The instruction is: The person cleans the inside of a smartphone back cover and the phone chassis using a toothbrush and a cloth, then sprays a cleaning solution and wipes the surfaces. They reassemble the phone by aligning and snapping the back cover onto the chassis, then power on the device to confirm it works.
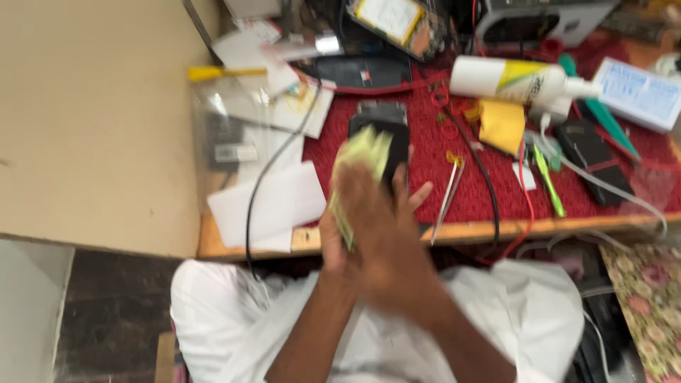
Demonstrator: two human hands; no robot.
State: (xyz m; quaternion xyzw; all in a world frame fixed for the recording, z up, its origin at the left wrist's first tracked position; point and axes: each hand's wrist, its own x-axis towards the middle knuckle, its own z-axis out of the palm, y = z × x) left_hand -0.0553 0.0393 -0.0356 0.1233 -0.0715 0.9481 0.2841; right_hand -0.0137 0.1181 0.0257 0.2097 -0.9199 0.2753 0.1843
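Motion blur covers both hands, which meet over the front edge of the red mat [468,188]. My left hand [332,245] grips a yellow-green cloth [360,159] that runs up over the face of a black phone [397,142]. My right hand [397,227] lies against the phone's lower right side, its fingers spread along the edge. The hands and the cloth hide the phone's lower half. I wear white clothing, seen below the table edge.
On the mat lie tweezers [447,193], a yellow pad [502,125], a green tool [550,181], a black device [592,159] and a tipped white bottle [511,78]. White papers [269,202], a plastic bag [230,135] and a black cable [259,191] lie to the left.
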